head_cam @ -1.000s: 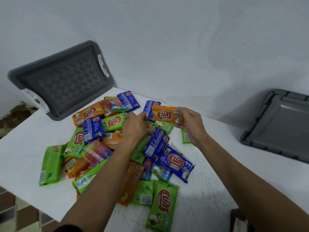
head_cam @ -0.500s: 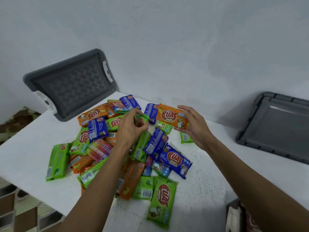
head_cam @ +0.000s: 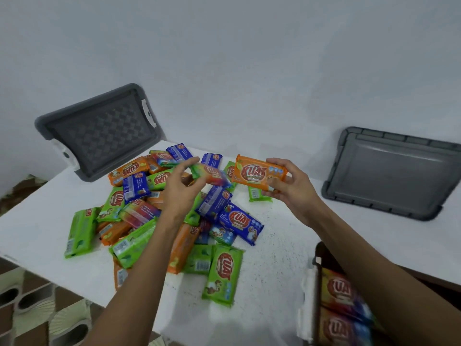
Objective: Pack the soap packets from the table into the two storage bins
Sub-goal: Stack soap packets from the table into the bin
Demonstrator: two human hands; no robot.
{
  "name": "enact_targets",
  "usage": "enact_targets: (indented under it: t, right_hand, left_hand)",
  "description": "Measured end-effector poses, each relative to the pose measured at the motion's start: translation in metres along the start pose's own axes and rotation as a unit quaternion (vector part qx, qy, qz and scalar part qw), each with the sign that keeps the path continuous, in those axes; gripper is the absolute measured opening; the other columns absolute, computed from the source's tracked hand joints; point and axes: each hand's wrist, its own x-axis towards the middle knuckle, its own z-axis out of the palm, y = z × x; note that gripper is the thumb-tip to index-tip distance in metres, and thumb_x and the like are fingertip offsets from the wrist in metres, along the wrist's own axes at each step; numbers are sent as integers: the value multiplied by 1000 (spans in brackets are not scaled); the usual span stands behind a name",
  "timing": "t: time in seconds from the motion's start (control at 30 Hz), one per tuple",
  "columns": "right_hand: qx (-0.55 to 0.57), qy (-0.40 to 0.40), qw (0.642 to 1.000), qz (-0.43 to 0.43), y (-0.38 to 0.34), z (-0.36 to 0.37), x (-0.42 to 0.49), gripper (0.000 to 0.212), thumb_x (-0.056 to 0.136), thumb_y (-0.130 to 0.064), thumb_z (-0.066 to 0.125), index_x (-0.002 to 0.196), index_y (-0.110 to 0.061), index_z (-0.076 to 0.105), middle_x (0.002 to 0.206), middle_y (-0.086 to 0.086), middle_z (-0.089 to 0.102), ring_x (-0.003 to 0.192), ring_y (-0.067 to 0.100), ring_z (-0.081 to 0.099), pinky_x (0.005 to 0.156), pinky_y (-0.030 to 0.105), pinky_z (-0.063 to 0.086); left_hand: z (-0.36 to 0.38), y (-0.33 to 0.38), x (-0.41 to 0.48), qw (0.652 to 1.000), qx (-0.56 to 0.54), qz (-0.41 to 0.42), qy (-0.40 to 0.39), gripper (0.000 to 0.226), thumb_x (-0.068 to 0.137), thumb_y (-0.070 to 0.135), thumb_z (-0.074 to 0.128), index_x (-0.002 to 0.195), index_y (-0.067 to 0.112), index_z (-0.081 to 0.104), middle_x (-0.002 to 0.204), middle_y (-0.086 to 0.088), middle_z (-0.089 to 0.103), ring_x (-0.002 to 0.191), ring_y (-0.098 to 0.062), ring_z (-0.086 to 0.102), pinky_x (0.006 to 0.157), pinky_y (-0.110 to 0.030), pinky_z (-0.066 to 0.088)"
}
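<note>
Head camera view, looking down at a rectangular orange plastic soap packet [head_cam: 259, 173] printed with the word KUAT, held up just right of the frame's centre. The right hand [head_cam: 291, 186] grips it by its right end, thumb on top and fingers curled underneath. Just to its left, the left hand [head_cam: 179, 191] pinches a blurred rainbow-striped soap packet [head_cam: 212, 174] between thumb and fingertips, lifted above the heap.

Below both hands, a loose pile of green, orange, blue and striped soap packets [head_cam: 139, 213] sprawls across the middle and left of a white speckled table [head_cam: 274, 258].

At the lower right edge of the frame, a dark storage bin with a white latch [head_cam: 317, 283] sits below the table's edge, partly hidden by the right forearm. Striped packets [head_cam: 339, 293] lie inside it, blurred.

In the upper left, a grey plastic lid with a woven pattern [head_cam: 99, 131] leans against the pale wall [head_cam: 249, 71]. At the right, a smooth grey plastic lid [head_cam: 394, 173] leans against the wall too.
</note>
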Motion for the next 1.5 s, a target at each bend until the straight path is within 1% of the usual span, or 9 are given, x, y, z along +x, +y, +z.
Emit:
enact_targets:
  t: [0.2, 0.3, 0.43, 0.6, 0.9, 1.03, 1.1, 1.37, 1.5]
  right_hand:
    - [-38, 0, 997, -64, -9, -38, -47, 35, 93, -3, 61, 117, -28, 62, 114, 17, 65, 102, 31, 68, 78, 41, 57]
    - [-50, 15, 995, -89, -16, -57, -76, 35, 95, -2, 57, 118, -29, 60, 109, 15, 66, 90, 26, 69, 74, 37, 57]
    - [-73, 44, 991, -102, -25, -87, -121, 24, 98, -5, 53, 120, -14, 59, 107, 19, 67, 71, 27, 63, 69, 34, 53]
    - [-93, 79, 988, -94, -31, -123, -186, 25, 96, -11, 58, 119, -19, 63, 105, 12, 71, 79, 28, 68, 69, 35, 57]
    - [-115, 118, 986, -23, -10, -168, -267, 27, 91, -19, 65, 117, -26, 64, 117, 8, 68, 99, 23, 71, 77, 43, 59]
    - [-138, 124, 983, 5, 2, -183, -284, 21, 95, -16, 60, 114, -24, 64, 110, 12, 65, 72, 18, 66, 65, 33, 54]
    - [-146, 129, 981, 19, 7, -189, -288, 19, 97, -14, 58, 113, -22, 63, 111, 15, 63, 68, 22, 61, 64, 33, 53]
    - [-208, 170, 959, 97, 31, -190, -281, 19, 101, -11, 49, 113, -20, 62, 109, 9, 60, 72, 19, 62, 76, 37, 57]
    - [-325, 202, 916, 121, 40, -187, -271, 23, 98, -15, 54, 117, -29, 57, 111, 0, 61, 83, 19, 67, 76, 33, 60]
  left_hand:
    - [32, 3, -28, 995, -78, -48, -33, 47, 84, 5, 69, 125, 25, 58, 125, -6, 63, 103, -18, 67, 77, -29, 57]
    - [53, 12, -46, 991, -113, -59, -43, 53, 85, -2, 62, 133, 20, 55, 116, -2, 68, 89, -11, 68, 67, -25, 54]
    - [82, 28, -72, 983, -158, -72, -66, 62, 74, 4, 63, 135, 11, 53, 115, -5, 68, 90, -10, 65, 75, -24, 51]
    - [117, 40, -107, 965, -227, -94, -93, 54, 84, -17, 46, 135, 2, 49, 119, -10, 61, 92, -10, 66, 79, -22, 53]
    - [154, 39, -163, 960, -208, -116, -148, 54, 85, -16, 49, 136, 2, 48, 122, -13, 61, 99, -16, 64, 95, -32, 52]
    - [161, 37, -178, 967, -163, -102, -170, 64, 68, 5, 61, 131, 12, 52, 114, -4, 66, 94, -10, 65, 81, -26, 55]
    - [163, 32, -182, 969, -145, -97, -174, 60, 74, 0, 62, 132, 13, 53, 115, -3, 66, 97, -11, 65, 77, -24, 54]
    - [165, 28, -189, 975, -110, -78, -175, 52, 89, -11, 54, 136, 11, 52, 99, 9, 73, 90, -6, 67, 72, -20, 55]
    - [164, 27, -189, 976, -96, -77, -179, 52, 89, -10, 52, 137, 11, 51, 101, 9, 71, 90, -5, 67, 69, -19, 54]
